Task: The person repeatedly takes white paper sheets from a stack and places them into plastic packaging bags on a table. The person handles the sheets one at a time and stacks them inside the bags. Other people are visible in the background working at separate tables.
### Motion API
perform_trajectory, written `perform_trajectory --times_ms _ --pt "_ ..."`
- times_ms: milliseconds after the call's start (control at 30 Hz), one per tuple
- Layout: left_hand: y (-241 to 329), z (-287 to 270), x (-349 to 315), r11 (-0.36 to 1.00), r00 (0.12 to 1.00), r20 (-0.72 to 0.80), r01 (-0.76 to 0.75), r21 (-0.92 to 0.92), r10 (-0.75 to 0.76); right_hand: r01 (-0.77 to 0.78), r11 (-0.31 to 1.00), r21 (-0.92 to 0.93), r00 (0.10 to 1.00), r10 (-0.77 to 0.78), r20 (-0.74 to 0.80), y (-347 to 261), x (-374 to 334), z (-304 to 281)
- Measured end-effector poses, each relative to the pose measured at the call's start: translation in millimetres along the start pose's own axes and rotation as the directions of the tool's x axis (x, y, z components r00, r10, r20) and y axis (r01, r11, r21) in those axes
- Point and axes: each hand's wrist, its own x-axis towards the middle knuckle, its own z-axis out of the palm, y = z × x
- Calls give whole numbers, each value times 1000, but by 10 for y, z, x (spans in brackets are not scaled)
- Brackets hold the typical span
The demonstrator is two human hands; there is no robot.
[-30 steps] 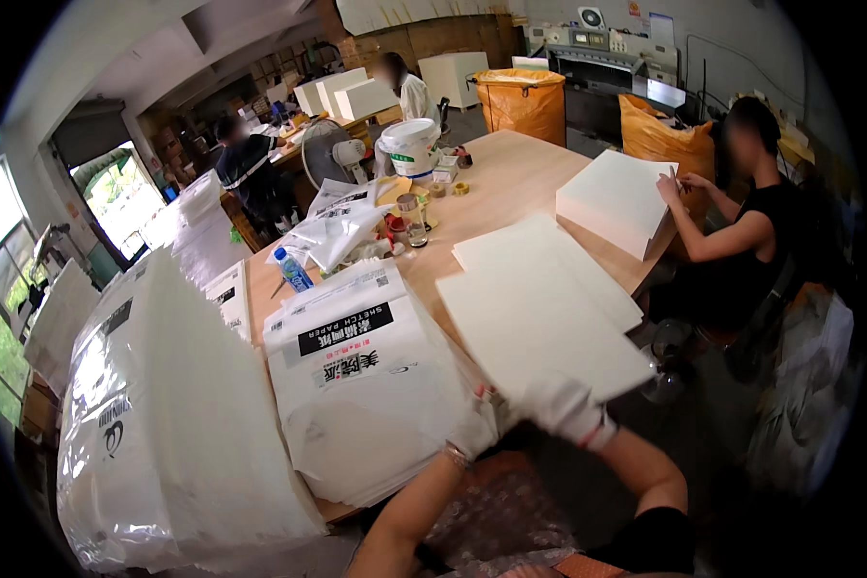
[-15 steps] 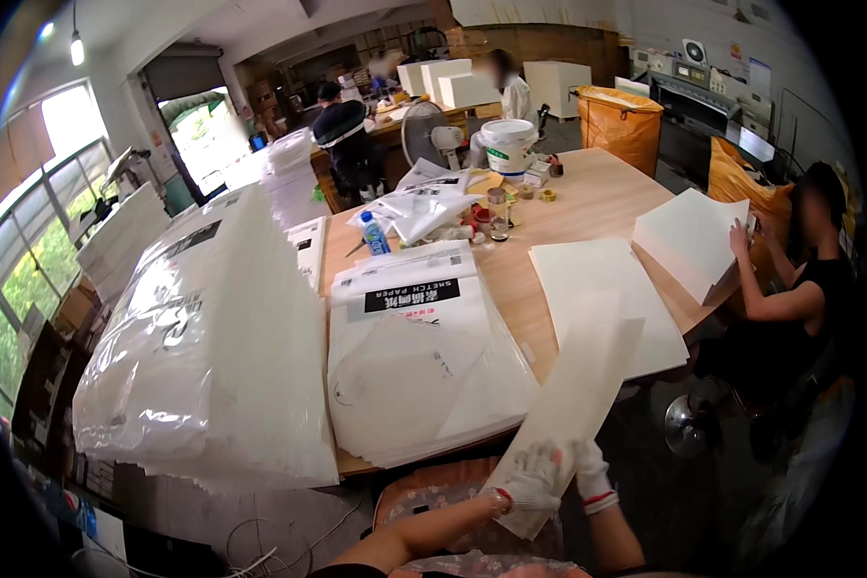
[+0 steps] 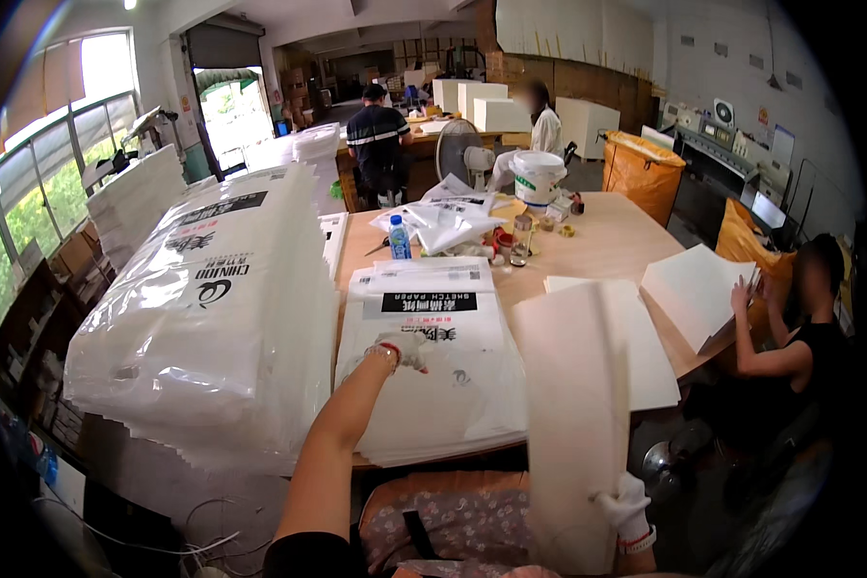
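Note:
My left hand (image 3: 407, 353), in a white glove with a bracelet at the wrist, reaches onto the stack of clear printed plastic bags (image 3: 424, 409) in front of me. Its fingers stretch out over the top bag, touching or just above it. In my right hand (image 3: 628, 509), gloved as well, is the lower right edge of a long pale paper bundle (image 3: 573, 395). The bundle stands nearly upright, right of the bags, and hides part of the white paper stack (image 3: 653, 356) behind it. Whether it is one folded sheet or several cannot be told.
A tall pile of plastic-wrapped packs (image 3: 197, 308) stands at the left. Farther back on the wooden table are a blue-capped bottle (image 3: 399, 239), a glass jar (image 3: 521, 241), tape rolls and a white bucket (image 3: 539, 179). At the right a co-worker (image 3: 807, 318) handles white sheets (image 3: 694, 289).
My left hand has left the paper bundle and moved up and left onto the bags. The bundle has become more upright, held by my right hand alone. The view has shifted.

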Motion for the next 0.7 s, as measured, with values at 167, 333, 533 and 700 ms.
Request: perform_trajectory --times_ms 167,333,533,700 --pt "-199 357 215 987 982 -189 -42 -153 13 328 891 -315 909 -207 362 -136 37 338" --pt "-208 425 279 943 920 -391 -108 -316 -26 181 877 -446 778 150 610 46 390 746" --pt "-158 465 -78 693 874 -486 -357 -627 11 6 873 -488 819 275 503 -140 446 731" --pt "-153 912 -20 943 403 -856 -211 258 324 -90 845 -526 778 390 492 -278 433 715"
